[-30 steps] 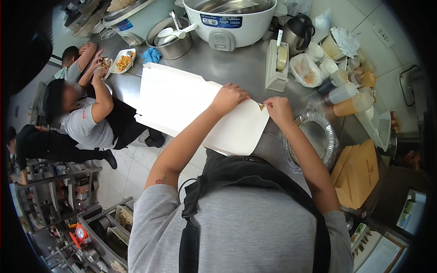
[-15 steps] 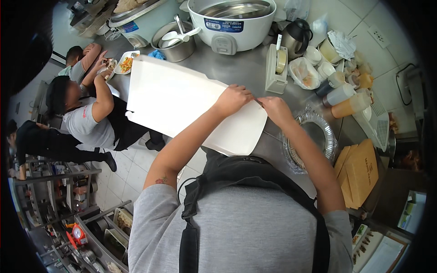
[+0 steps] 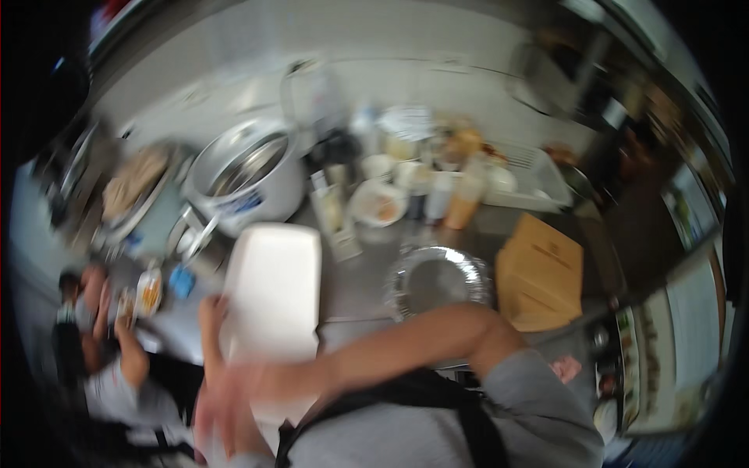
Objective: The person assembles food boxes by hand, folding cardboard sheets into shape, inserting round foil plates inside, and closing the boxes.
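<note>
A white foam container (image 3: 275,285) lies closed on the steel counter (image 3: 351,292), its long side running away from me. My left hand (image 3: 211,313) grips its left edge. My right arm reaches across my body to the left. My right hand (image 3: 228,399) is a blur at the container's near end, and I cannot tell whether it holds anything. The whole picture is smeared by motion.
A large white rice cooker (image 3: 250,178) stands open behind the container. A round foil pan (image 3: 437,281) and a brown cardboard box (image 3: 542,273) sit to the right. Bottles and tubs (image 3: 437,195) crowd the back. Another person (image 3: 117,366) is at the lower left by a food tray (image 3: 148,290).
The view has swung upward and blurred. The container now lies lengthwise in front of me, and my right arm has swept across to the left, off the container's right edge.
</note>
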The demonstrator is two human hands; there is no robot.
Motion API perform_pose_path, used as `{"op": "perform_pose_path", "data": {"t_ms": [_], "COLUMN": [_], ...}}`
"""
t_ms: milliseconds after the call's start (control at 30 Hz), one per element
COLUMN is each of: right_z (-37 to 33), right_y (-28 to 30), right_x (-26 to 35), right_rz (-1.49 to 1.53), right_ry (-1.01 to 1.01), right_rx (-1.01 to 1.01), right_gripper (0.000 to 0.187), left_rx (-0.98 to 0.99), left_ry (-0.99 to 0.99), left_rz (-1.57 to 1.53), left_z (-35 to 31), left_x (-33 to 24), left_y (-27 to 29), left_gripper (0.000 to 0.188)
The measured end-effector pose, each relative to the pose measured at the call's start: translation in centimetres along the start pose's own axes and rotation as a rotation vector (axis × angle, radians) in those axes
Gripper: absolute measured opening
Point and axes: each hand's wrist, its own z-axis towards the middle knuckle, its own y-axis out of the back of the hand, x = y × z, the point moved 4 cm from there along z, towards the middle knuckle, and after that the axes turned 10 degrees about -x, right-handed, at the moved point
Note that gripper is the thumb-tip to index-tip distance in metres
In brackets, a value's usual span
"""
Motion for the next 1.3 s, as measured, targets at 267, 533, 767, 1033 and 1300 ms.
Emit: {"op": "perform_pose_path", "data": {"t_ms": [267,533,767,1033,1300], "right_z": [0.2,-1.7,-13.0,-26.5,-25.5], "right_y": [-15.7,-13.4,8.0,17.4,17.6], "right_x": [4.7,2.1,-12.1,-19.7,-20.1], "right_rz": [0.711,0.624,-1.071,-0.64,-0.565], "right_ry": [-0.248,-0.314,-0.162,-0.809,-0.919], "right_rx": [0.443,0.381,-0.548,-0.958,-0.868], "right_gripper": [0.014,0.015,0.016,0.017,0.024], "left_rx": [-0.239,-0.882,-1.067,-1.076,0.178], "left_ry": [-0.042,0.219,0.298,0.026,-0.181], "left_rz": [-0.327,-0.454,-0.342,0.614,0.175], "left_z": [-5.5,-6.4,-13.0,-16.6,-21.9], "left_x": [-2.8,1.7,0.1,-6.7,-21.4], "left_y": [4.6,8.1,2.4,0.0,-12.2], "left_gripper": [0.025,0.028,0.021,0.045,0.075]}}
